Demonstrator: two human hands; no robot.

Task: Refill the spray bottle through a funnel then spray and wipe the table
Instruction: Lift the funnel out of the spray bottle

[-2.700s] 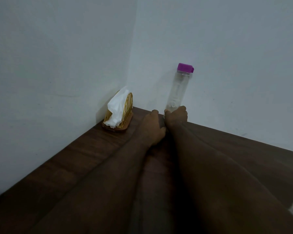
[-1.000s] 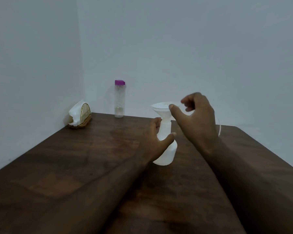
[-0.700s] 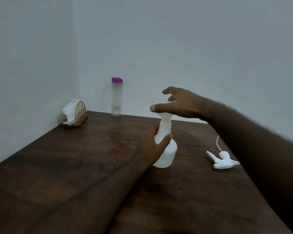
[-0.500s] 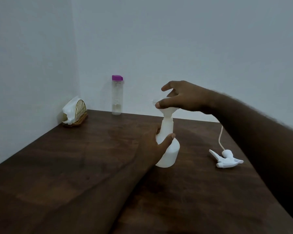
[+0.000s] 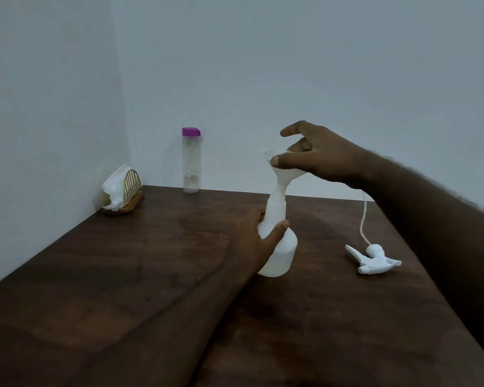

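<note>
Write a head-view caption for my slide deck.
Left hand steadies the spray bottle while right hand grips the funnel.

Right hand (image 5: 322, 155) covers the funnel (image 5: 282, 174) rim's right side; can't tell whether the fingers actually grip it. Left hand (image 5: 256, 238) hides the spray bottle (image 5: 280, 247) body's left side. Both forearms run off the bottom and right frame edges. Tabletop (image 5: 123, 275) near edge cut off. Clear bottle (image 5: 191, 160) contents too dim to read.
</note>
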